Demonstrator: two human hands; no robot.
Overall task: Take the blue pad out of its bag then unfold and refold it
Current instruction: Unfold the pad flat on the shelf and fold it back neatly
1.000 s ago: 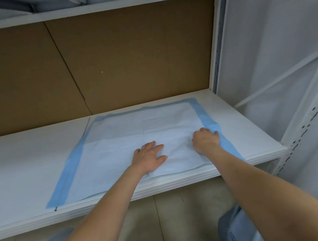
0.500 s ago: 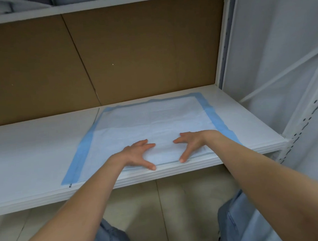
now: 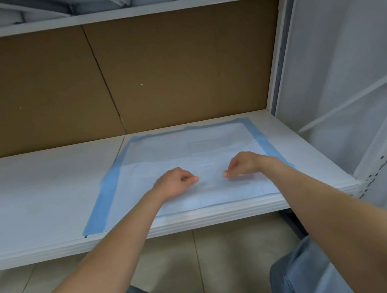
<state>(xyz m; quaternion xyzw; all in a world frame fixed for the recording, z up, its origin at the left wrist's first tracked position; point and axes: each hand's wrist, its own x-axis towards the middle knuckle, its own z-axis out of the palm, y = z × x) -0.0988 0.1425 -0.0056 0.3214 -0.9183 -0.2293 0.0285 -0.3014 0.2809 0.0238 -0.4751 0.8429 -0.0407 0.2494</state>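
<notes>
The blue pad (image 3: 177, 151) lies spread flat on the white shelf (image 3: 45, 194), pale in the middle with a darker blue border on its left, far and right sides. Its near edge runs along the shelf's front lip. My left hand (image 3: 174, 183) rests on the pad's front middle, fingers curled and thumb pinched against the forefinger on the sheet. My right hand (image 3: 242, 164) sits a little to the right of it, also curled, its fingertips pinching the pad's surface. A narrow gap separates the two hands. No bag is in view.
A brown cardboard back panel (image 3: 161, 69) closes the shelf behind the pad. A white upright (image 3: 275, 59) and a perforated rack post (image 3: 377, 172) stand on the right. Another shelf (image 3: 114, 16) runs overhead. Tiled floor (image 3: 216, 257) shows below.
Both hands were flat with spread fingers on the pad a second ago. They drew together toward the pad's front middle and have now curled into pinches. The pad stays flat.
</notes>
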